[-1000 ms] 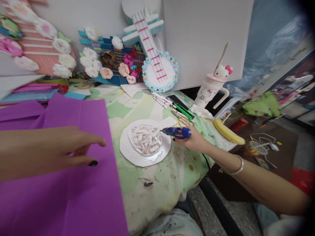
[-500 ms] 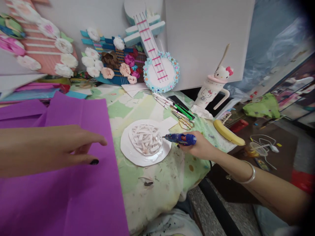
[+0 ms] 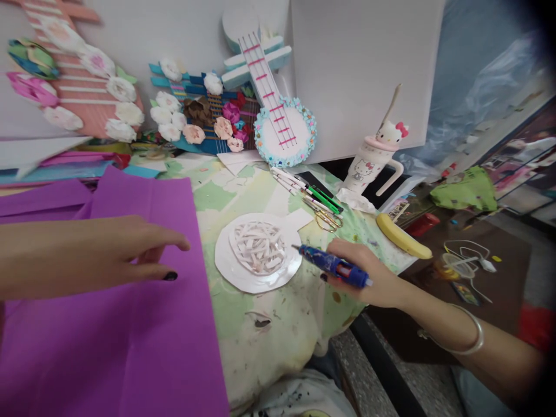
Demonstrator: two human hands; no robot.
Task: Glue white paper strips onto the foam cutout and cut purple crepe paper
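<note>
My right hand is wrapped round a blue glue gun, whose nozzle points left. The tip stops just at the right rim of a round white cardboard piece, which has a short neck toward the upper right. Crisscrossed white paper strips are heaped inside a ring on that piece, with a glossy patch along the ring's lower side. Over a large purple sheet, my left hand hovers with thumb and forefinger apart, holding nothing.
Pens, a green cutter and gold-handled scissors lie behind the disc. A banana rests at the table's right edge, near a white cup with a straw. Paper instruments, including a flower-edged banjo, lean at the back.
My right hand has drawn the glue gun back to the right, away from the strips, and turned it so its rear end tips lower. My left hand has barely moved.
</note>
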